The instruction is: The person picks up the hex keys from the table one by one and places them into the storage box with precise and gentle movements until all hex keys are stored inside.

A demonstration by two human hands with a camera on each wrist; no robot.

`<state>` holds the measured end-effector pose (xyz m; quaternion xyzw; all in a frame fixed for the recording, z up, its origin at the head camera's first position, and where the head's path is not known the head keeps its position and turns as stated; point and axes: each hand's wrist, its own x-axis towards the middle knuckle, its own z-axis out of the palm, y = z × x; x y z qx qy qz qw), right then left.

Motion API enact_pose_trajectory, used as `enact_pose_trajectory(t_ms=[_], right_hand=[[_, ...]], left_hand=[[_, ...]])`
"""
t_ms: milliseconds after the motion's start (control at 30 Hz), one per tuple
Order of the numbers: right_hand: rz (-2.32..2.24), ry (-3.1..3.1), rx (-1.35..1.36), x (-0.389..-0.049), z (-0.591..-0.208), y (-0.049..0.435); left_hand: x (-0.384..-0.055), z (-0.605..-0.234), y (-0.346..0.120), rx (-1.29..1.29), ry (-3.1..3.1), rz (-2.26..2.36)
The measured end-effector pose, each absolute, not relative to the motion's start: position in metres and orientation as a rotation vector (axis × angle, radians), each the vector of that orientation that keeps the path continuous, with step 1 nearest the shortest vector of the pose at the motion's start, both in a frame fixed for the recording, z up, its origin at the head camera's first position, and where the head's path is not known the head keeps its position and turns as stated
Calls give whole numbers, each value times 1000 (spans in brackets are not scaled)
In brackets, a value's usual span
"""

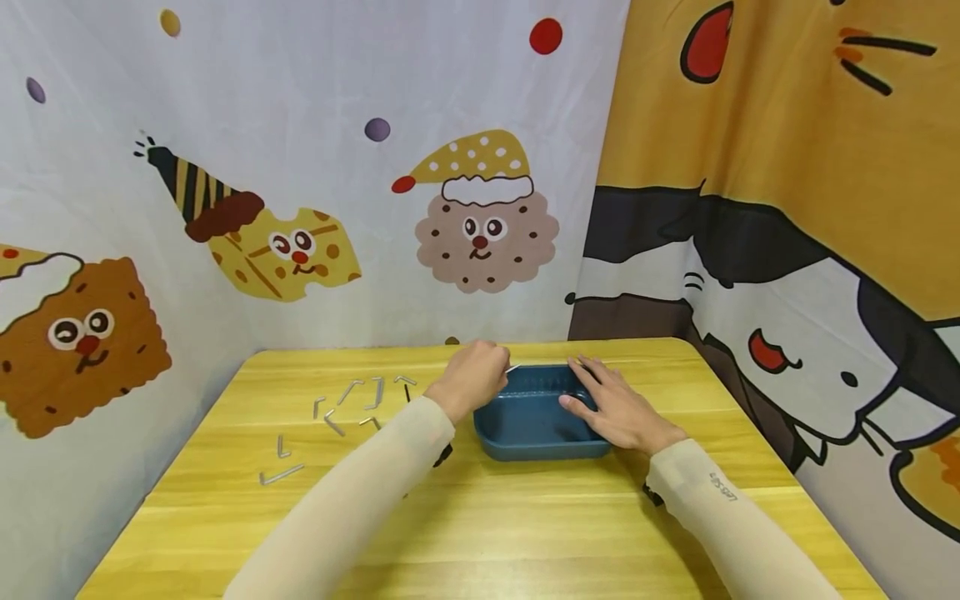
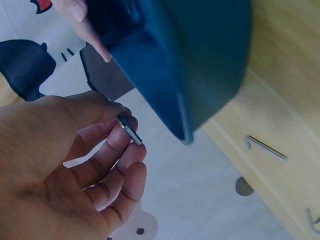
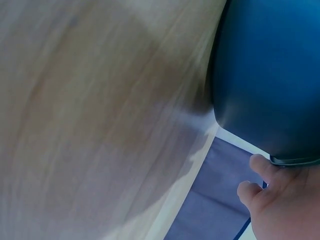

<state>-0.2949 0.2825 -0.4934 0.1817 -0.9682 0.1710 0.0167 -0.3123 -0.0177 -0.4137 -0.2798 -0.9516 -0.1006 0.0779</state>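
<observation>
My left hand (image 1: 471, 379) is at the left rim of a dark blue plastic bin (image 1: 540, 452). Between thumb and fingertips it pinches a small metal hex key (image 2: 131, 131), whose end also shows near the bin's far left corner in the head view. My right hand (image 1: 615, 408) rests on the bin's right rim with fingers stretched toward the far corner and the thumb over the inside. In the right wrist view two fingertips (image 3: 257, 162) show past the rim. Much of the bin's floor shows bare, its right side hidden by the hand.
Several loose L-shaped hex keys (image 1: 330, 423) lie scattered on the wooden table (image 1: 480, 533) left of the bin. A black one (image 1: 407, 392) lies close to my left forearm. Patterned curtains (image 1: 315, 100) hang behind the table's far edge and along the right.
</observation>
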Motion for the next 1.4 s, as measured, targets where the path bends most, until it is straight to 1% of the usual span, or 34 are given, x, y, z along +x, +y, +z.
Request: enact_pose_trajectory(t_ms=[167, 433, 700, 1000, 1400], right_hand=[[533, -3007, 573, -298, -492, 285], [552, -3009, 591, -308, -482, 283], [545, -3020, 593, -306, -484, 285], [559, -3014, 606, -302, -491, 285], [596, -3023, 612, -301, -490, 285]], left_hand=[[-317, -408, 0, -901, -2831, -244], [-326, -400, 21, -919, -2881, -147], [-333, -408, 41, -934, -2978, -51], [-332, -417, 59, -976, -3049, 41], [-335, -429, 77, -1039, -3081, 128]])
